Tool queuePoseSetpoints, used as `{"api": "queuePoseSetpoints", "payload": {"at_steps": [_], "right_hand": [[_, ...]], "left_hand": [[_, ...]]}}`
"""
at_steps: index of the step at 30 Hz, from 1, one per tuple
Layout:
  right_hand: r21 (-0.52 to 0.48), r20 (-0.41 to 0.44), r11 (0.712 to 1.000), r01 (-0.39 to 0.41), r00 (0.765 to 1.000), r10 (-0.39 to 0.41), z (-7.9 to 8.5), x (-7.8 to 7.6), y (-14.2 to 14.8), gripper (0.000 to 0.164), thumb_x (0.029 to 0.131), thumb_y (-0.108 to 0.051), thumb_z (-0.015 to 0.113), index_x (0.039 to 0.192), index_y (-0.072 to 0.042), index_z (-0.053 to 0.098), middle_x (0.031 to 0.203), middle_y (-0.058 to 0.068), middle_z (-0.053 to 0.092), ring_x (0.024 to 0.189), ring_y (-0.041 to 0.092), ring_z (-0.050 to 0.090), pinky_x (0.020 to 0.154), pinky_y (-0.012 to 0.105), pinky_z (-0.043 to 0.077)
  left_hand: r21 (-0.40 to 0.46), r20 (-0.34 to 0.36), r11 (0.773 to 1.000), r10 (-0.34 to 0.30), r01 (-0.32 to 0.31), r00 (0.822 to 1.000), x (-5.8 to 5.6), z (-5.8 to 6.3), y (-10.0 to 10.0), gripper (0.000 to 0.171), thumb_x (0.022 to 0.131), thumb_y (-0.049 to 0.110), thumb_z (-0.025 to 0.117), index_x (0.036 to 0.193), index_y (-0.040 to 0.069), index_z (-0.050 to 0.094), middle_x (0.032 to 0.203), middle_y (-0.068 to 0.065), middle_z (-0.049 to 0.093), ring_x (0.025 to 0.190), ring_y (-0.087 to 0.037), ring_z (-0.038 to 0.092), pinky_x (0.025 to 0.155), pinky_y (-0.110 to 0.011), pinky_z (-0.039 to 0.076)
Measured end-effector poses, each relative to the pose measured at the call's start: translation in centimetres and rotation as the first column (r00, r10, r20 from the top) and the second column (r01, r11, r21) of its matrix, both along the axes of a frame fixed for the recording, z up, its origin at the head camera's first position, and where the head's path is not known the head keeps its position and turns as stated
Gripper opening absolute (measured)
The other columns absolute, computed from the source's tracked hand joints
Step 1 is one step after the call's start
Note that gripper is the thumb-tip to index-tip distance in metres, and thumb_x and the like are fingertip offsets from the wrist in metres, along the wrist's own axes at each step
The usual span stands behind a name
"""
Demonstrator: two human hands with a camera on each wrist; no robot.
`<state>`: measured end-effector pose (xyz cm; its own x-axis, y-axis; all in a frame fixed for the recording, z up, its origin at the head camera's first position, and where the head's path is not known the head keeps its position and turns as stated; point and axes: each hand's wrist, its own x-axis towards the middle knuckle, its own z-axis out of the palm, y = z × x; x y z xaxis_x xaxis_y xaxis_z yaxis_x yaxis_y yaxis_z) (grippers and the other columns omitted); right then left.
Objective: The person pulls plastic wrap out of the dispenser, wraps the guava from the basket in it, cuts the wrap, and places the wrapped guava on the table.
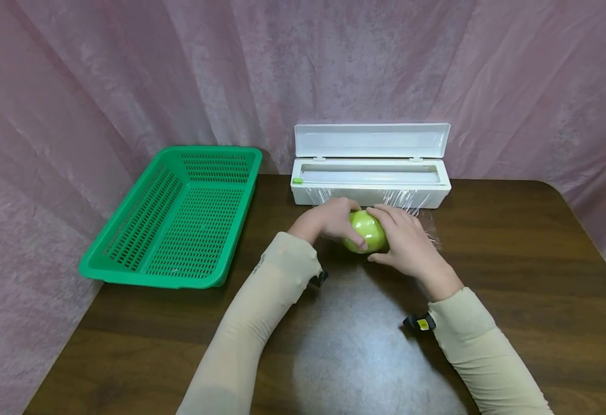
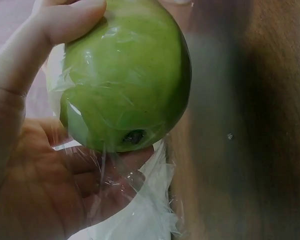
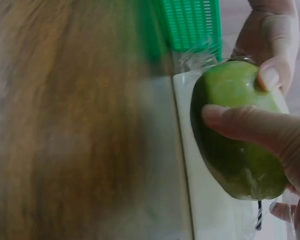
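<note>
A green apple (image 1: pixel 367 231) is held between both hands, just in front of a white cling film dispenser (image 1: pixel 354 195). My left hand (image 1: pixel 330 220) grips its left side, the thumb on the near face and the fingers round behind. From the right, my right hand (image 1: pixel 409 242) holds it with thumb and fingers spread over it. Clear cling film (image 2: pixel 102 172) covers the apple in the left wrist view and gathers below its dark blossom end. More film hangs over the dispenser's front towards the hands. The stem shows in the right wrist view.
The dispenser's lid (image 1: pixel 372 140) stands raised, with the film roll (image 1: pixel 370 176) inside and a small green slider (image 1: pixel 297 180) at its left end. A green plastic basket (image 1: pixel 152 280) sits on the brown table (image 1: pixel 515 259) at left. A pink curtain (image 1: pixel 375 63) hangs behind.
</note>
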<state>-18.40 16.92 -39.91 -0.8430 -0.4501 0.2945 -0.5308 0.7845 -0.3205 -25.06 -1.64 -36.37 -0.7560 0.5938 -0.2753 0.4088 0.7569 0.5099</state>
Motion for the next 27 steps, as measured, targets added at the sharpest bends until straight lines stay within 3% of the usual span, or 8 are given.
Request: {"api": "queuePoseSetpoints", "payload": {"at_steps": [7,13,17,21,24,27], "right_hand": [[-0.027,-0.087,0.999,-0.022,0.996,0.02,-0.6,-0.4,0.2,0.081,0.062,-0.026,0.089,0.129,-0.007,0.048,0.126,0.013,0.052,0.115,0.035,0.046,0.093,0.052,0.039],[-0.017,-0.109,1.0,-0.013,0.994,0.011,-0.5,-0.6,0.4,0.081,0.059,-0.03,0.09,0.127,-0.009,0.051,0.123,0.011,0.056,0.11,0.033,0.049,0.082,0.048,0.04],[-0.01,-0.095,1.0,-0.004,0.995,0.003,-0.4,-0.7,0.4,0.082,0.059,-0.031,0.089,0.128,-0.008,0.051,0.123,0.013,0.056,0.11,0.034,0.05,0.083,0.049,0.04],[-0.008,-0.093,1.0,0.002,0.996,-0.003,-0.4,-0.9,0.5,0.082,0.06,-0.031,0.089,0.128,-0.008,0.05,0.122,0.014,0.056,0.11,0.035,0.05,0.083,0.05,0.041],[-0.01,-0.078,1.0,0.007,0.997,-0.008,-0.4,-1.0,0.5,0.083,0.059,-0.032,0.089,0.128,-0.008,0.05,0.122,0.013,0.056,0.11,0.035,0.05,0.083,0.05,0.041],[-0.012,-0.055,1.0,0.018,0.998,-0.019,-0.3,-1.0,0.6,0.083,0.059,-0.032,0.089,0.129,-0.009,0.049,0.122,0.013,0.056,0.111,0.035,0.049,0.084,0.051,0.04]], "left_hand": [[-0.006,0.004,1.0,0.002,-0.002,1.0,0.0,0.0,0.1,0.069,0.064,0.039,0.08,0.119,0.008,0.054,0.097,0.0,0.06,0.084,-0.014,0.057,0.067,-0.024,0.05],[-0.004,-0.049,1.0,0.005,-0.006,0.999,0.3,0.0,0.1,0.079,0.064,0.042,0.081,0.129,0.008,0.053,0.112,-0.004,0.054,0.094,-0.015,0.051,0.073,-0.024,0.048],[0.023,-0.055,1.0,0.022,-0.02,0.998,0.5,-0.4,-0.1,0.098,0.066,0.044,0.08,0.145,0.006,0.036,0.13,-0.01,0.049,0.099,-0.015,0.051,0.079,-0.026,0.048],[0.037,-0.088,0.998,0.05,-0.047,0.995,1.0,-0.6,-0.4,0.11,0.067,0.046,0.08,0.151,0.007,0.02,0.145,-0.012,0.039,0.111,-0.018,0.05,0.089,-0.032,0.047],[-0.016,-0.216,0.999,0.029,-0.033,0.976,1.7,-0.7,-0.6,0.11,0.066,0.05,0.081,0.151,0.012,0.022,0.149,-0.01,0.035,0.122,-0.02,0.047,0.096,-0.036,0.045],[-0.099,-0.374,0.995,-0.05,0.013,0.926,2.4,-0.8,-0.4,0.107,0.064,0.052,0.081,0.149,0.015,0.027,0.147,-0.007,0.037,0.126,-0.021,0.045,0.1,-0.04,0.043]]}}
